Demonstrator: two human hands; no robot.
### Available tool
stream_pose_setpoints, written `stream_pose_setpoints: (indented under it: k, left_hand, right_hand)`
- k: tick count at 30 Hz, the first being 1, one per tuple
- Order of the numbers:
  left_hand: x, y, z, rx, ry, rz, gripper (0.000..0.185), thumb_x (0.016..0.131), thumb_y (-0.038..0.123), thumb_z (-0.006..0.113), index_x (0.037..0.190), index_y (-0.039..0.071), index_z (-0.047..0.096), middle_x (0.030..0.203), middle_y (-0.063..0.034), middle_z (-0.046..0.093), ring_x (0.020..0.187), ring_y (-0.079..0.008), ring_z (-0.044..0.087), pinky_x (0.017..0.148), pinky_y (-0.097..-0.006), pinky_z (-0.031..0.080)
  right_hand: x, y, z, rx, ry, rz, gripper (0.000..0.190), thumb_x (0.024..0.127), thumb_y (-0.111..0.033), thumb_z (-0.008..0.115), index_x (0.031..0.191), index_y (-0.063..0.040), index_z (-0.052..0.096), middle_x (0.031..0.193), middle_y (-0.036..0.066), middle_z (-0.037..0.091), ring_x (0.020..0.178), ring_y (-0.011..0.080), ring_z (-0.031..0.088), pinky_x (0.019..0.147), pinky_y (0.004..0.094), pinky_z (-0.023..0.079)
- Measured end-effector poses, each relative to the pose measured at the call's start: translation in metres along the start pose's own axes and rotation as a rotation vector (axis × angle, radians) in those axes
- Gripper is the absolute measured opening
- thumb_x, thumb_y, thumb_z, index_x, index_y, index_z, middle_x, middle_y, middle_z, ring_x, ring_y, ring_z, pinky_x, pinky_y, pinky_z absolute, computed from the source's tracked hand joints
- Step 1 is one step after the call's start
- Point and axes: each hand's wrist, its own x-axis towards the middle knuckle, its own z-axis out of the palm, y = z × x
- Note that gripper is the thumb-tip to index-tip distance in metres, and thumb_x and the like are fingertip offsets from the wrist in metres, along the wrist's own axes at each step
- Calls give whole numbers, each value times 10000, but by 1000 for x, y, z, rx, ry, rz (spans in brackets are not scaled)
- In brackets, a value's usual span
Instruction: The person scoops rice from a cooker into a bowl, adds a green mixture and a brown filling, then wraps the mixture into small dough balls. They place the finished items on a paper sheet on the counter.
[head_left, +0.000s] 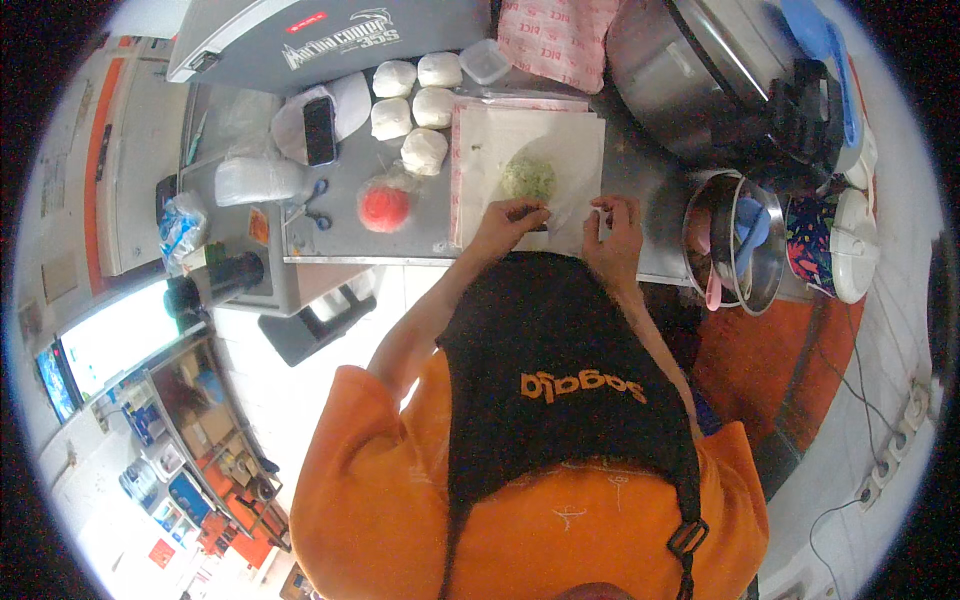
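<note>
A stack of pale wrapping paper (487, 139) lies on the dark worktop, with pink-printed edges showing at its left and top. On it sits a round, pale green mound (529, 177) that looks finely shredded; its exact make-up is unclear. My left hand (517, 223) is at the mound's near side, fingers bunched over the paper. What lies between those fingertips is hidden. At the paper's right edge, my right hand (616, 226) has its thumb and fingers pinched on a small white bit that looks like the paper's corner.
Several white wrapped bundles (424, 152) stand left of the paper, near a red bundle in clear plastic (384, 208), scissors (311, 206) and a phone (320, 131). A large metal pot (690, 82) and a metal bowl with utensils (765, 262) are at right. A cooler (247, 45) is behind.
</note>
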Motion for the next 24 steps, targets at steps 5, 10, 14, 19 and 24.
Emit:
stream_pose_setpoints:
  k: [5, 10, 14, 19, 24]
  left_hand:
    - [-3, 8, 1, -109, -41, 30, 227, 978, 119, 715, 1110, -65, 729, 1034, -105, 747, 963, -175, 714, 910, -321, 596]
    - [1, -11, -8, -124, -60, 90, 237, 982, 129, 711, 1119, -64, 720, 1037, -107, 739, 978, -179, 710, 904, -333, 601]
    - [1, -12, -5, -163, -26, 15, 230, 983, 135, 715, 1119, -50, 715, 1040, -106, 738, 969, -177, 710, 895, -336, 604]
    - [2, -10, -5, -132, -41, 17, 228, 979, 119, 722, 1142, -37, 686, 1049, -119, 740, 964, -193, 723, 870, -323, 613]
    - [2, -8, -6, -224, -3, 37, 268, 945, 61, 747, 1174, -38, 652, 1066, -143, 742, 979, -217, 731, 869, -335, 623]
  right_hand:
    - [9, 7, 4, 134, -462, 118, 248, 916, -249, 776, 1022, -26, 750, 875, 90, 761, 721, 172, 685, 685, 324, 542]
    - [9, 8, 9, 287, -499, 265, 312, 922, -339, 766, 1050, -55, 772, 996, 109, 768, 827, 237, 719, 781, 368, 562]
    - [4, 22, 10, 200, -558, 267, 355, 922, -379, 760, 1085, -64, 775, 1063, 119, 770, 882, 273, 740, 826, 387, 576]
    - [7, 10, 6, 186, -514, 229, 303, 910, -315, 792, 1053, -48, 771, 951, 95, 769, 760, 201, 687, 710, 338, 543]
    - [12, -2, 8, 317, -474, 245, 274, 909, -285, 807, 1036, -44, 770, 878, 76, 762, 695, 158, 654, 651, 314, 519]
